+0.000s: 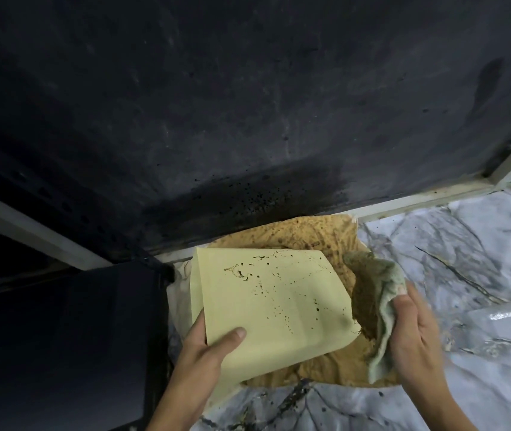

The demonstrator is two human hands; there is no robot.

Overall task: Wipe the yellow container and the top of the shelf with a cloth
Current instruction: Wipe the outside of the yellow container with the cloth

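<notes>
A pale yellow container (pixel 266 303), flat-sided and speckled with dark brown spots, is tilted up off a stained brown sheet (pixel 310 234). My left hand (pixel 207 356) grips its lower left corner, thumb on the upper face. My right hand (pixel 416 337) holds a crumpled grey-green cloth (pixel 378 293), its inner side soiled brown, against the container's right edge. The shelf top under the sheet is covered in marble-patterned film (pixel 453 259).
A dark, soot-stained wall (pixel 248 104) rises behind the shelf, with black specks near its base. A dark box-like object (pixel 61 343) stands at the left. A white frame edge (pixel 434 197) borders the shelf at the back right.
</notes>
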